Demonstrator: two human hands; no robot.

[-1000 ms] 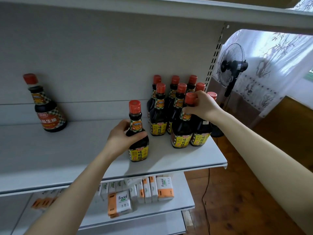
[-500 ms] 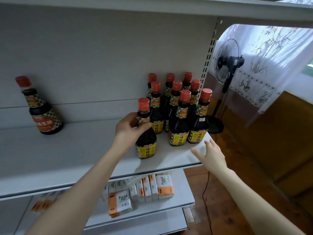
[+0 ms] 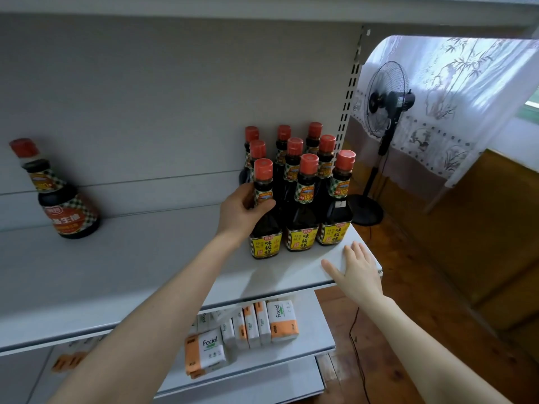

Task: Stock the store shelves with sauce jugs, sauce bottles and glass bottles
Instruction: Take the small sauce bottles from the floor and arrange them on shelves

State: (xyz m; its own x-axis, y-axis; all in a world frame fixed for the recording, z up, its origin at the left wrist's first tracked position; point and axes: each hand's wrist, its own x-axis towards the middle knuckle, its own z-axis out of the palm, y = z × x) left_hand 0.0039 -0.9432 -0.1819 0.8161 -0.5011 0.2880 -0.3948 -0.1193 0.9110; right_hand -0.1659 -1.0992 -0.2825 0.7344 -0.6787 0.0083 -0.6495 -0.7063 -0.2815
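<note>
Several dark sauce bottles with red caps and yellow labels stand in rows at the right end of the grey shelf [image 3: 145,272]. My left hand [image 3: 240,211] grips the neck of the front-left bottle [image 3: 264,225], which stands upright on the shelf beside the front-middle bottle [image 3: 303,217]. My right hand [image 3: 357,266] rests flat with straight fingers on the shelf's front right corner, just in front of the front-right bottle [image 3: 337,211]. A wider sauce bottle [image 3: 62,199] with a red label stands alone at the far left.
Tissue packs [image 3: 280,320] lie on the lower shelf. A standing fan [image 3: 385,118] and a white curtain [image 3: 455,106] are to the right of the shelf unit. A black cable [image 3: 354,339] trails over the wooden floor. The shelf's middle is bare.
My left hand has slid its bottle right, up against the front row. My right hand let go of a bottle cap a second ago, dropped and now lies on the shelf corner.
</note>
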